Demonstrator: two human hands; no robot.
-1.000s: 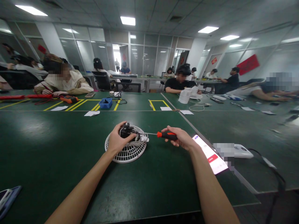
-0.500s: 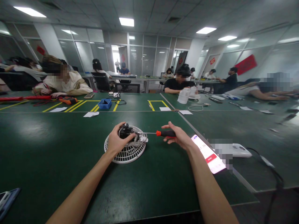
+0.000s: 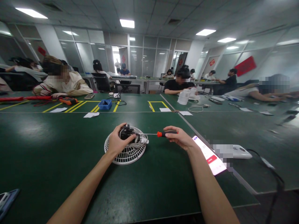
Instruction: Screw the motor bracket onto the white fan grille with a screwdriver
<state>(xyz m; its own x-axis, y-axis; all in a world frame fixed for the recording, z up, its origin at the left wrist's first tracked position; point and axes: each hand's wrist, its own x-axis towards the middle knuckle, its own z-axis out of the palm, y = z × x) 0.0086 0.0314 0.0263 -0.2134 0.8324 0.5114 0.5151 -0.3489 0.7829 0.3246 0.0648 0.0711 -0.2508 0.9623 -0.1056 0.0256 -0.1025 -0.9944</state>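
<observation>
On the green table lies a round white fan grille with a black motor and white wires on top of it. My left hand is wrapped round the motor from the left, thumb toward me. A screwdriver with a black and red handle lies level, its shaft pointing left. Its tip meets the right side of the motor; the exact contact spot is too small to make out. The fingers of my right hand are closed on the screwdriver's handle.
Right of my right hand lies a lit phone, with a white device and black cable beyond it. A blue bin, paper slips and a white fan part are farther back. Several people sit across the table.
My right hand's fingers have gone from spread around the screwdriver's handle to closed on it. My left hand, the motor and the grille stay in place.
</observation>
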